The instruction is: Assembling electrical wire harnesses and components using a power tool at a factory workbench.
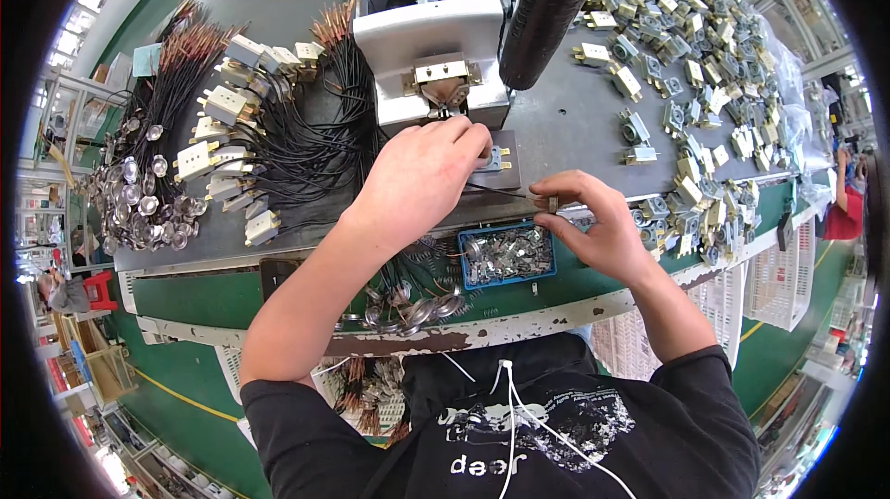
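Blue-grey block (494, 161), brassy prongs (505, 158), black wire (499, 190)

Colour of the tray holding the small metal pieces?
Blue: the tray shows best in the head view, near the right hand.

A small blue-grey component (498, 159) lies just beside the left hand (429, 161), partly hidden by it — its brass-coloured tabs point right. A small, dark metallic piece (553, 204) sits upright between the right hand's (598, 228) thumb and fingers; a thin black wire (501, 191) stretches leftward from near those fingertips — slightly slanted, its far end hidden.
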`<state>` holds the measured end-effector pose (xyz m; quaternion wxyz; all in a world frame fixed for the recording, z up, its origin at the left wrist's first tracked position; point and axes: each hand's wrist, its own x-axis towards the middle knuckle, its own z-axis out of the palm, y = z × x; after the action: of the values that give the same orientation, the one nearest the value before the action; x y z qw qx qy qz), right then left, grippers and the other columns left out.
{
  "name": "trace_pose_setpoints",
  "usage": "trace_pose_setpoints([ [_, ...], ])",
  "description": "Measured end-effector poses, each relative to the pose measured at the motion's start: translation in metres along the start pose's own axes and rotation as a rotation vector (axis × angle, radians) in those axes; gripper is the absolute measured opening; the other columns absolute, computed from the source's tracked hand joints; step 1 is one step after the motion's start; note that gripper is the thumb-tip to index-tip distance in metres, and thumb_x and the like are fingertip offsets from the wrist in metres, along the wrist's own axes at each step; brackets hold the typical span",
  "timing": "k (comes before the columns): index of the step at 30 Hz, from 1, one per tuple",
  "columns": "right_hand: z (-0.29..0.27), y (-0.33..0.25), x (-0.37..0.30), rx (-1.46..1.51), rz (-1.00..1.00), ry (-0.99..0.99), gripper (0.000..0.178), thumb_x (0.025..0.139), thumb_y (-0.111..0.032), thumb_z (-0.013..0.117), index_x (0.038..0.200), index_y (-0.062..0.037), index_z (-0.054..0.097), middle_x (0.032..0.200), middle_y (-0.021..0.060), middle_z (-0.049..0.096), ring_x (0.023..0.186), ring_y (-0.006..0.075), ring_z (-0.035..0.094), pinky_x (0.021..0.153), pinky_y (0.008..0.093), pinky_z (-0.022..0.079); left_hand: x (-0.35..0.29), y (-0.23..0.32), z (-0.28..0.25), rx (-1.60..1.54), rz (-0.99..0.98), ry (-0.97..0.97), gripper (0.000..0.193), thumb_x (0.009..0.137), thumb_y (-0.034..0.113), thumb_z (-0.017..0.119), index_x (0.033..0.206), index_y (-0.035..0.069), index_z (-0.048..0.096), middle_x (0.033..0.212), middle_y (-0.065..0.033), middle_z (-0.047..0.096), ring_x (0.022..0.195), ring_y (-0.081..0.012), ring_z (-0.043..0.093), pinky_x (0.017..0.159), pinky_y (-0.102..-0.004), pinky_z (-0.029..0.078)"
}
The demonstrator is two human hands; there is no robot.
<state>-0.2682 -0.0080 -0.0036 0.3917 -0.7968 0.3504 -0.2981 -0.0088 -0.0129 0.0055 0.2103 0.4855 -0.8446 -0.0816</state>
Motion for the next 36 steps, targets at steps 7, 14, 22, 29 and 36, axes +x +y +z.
trace_pose_setpoints([
  [7,-0.002,-0.002,-0.001,0.027,0.044,-0.006,0.034,0.084,0.003,0.079,0.116,-0.0012,0.068,0.115,0.0112,0.072,0.099,0.0218,0.072,0.088,0.0321,0.057,-0.004,0.006,-0.02,-0.076,0.003,0.034,0.017,0.089,0.016,0.073,0.101,0.007,0.065,0.096,-0.0085,0.065,0.087,-0.0312,0.066,0.078,-0.0413,0.054],
  [14,-0.012,-0.015,0.012,-0.116,-0.085,-0.068,0.033,0.085,0.0,0.08,0.115,-0.0017,0.066,0.109,0.0101,0.073,0.096,0.021,0.072,0.087,0.0322,0.056,-0.017,0.008,-0.022,-0.256,0.14,-0.129,0.026,0.084,0.01,0.074,0.109,0.009,0.071,0.092,-0.0082,0.066,0.089,-0.0288,0.066,0.076,-0.0412,0.053],
  [22,-0.001,-0.003,0.028,0.386,0.236,-0.211,0.027,0.101,-0.007,0.062,0.127,0.0007,0.058,0.115,0.0104,0.072,0.104,0.0175,0.069,0.095,0.0338,0.054,-0.023,0.0,-0.043,-0.298,0.079,-0.096,0.015,0.085,0.006,0.071,0.1,0.005,0.072,0.086,-0.0108,0.068,0.081,-0.0311,0.067,0.072,-0.0412,0.054],
  [29,0.017,-0.003,0.033,0.598,0.254,-0.097,0.034,0.109,-0.009,0.049,0.141,0.0017,0.051,0.125,0.0152,0.069,0.113,0.0198,0.067,0.103,0.0374,0.053,-0.026,0.005,-0.057,-0.281,0.014,-0.09,0.012,0.087,0.009,0.072,0.098,0.003,0.072,0.086,-0.0129,0.069,0.084,-0.0327,0.068,0.074,-0.0416,0.055],
  [36,0.047,-0.026,0.029,1.051,0.149,0.246,0.034,0.109,-0.009,0.049,0.139,0.0059,0.05,0.117,0.0157,0.069,0.111,0.0203,0.066,0.097,0.0341,0.053,-0.034,-0.002,-0.01,-0.446,0.036,0.107,0.012,0.086,0.01,0.073,0.096,0.003,0.071,0.084,-0.0123,0.068,0.081,-0.0324,0.067,0.074,-0.0418,0.054],
])
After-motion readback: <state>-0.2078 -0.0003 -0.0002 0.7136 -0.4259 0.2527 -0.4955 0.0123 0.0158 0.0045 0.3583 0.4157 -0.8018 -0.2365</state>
